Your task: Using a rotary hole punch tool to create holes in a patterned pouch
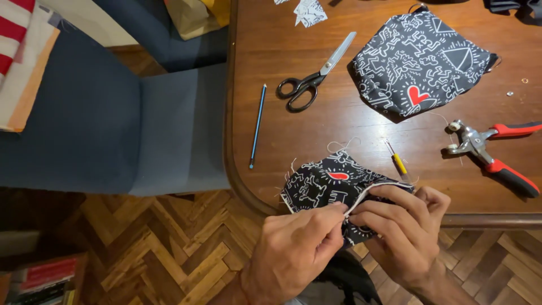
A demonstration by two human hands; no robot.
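A small black fabric piece with white line drawings and a red shape lies over the wooden table's near edge. My left hand pinches its lower white-lined edge between thumb and fingers. My right hand grips the same edge from the right, fingers curled over the cloth. A yellow-handled seam ripper lies just beyond the fabric, not held.
A larger sewn pouch of the same print sits at the back right. Black scissors and a blue pencil lie to the left, red-handled pliers to the right. A blue chair stands left of the table.
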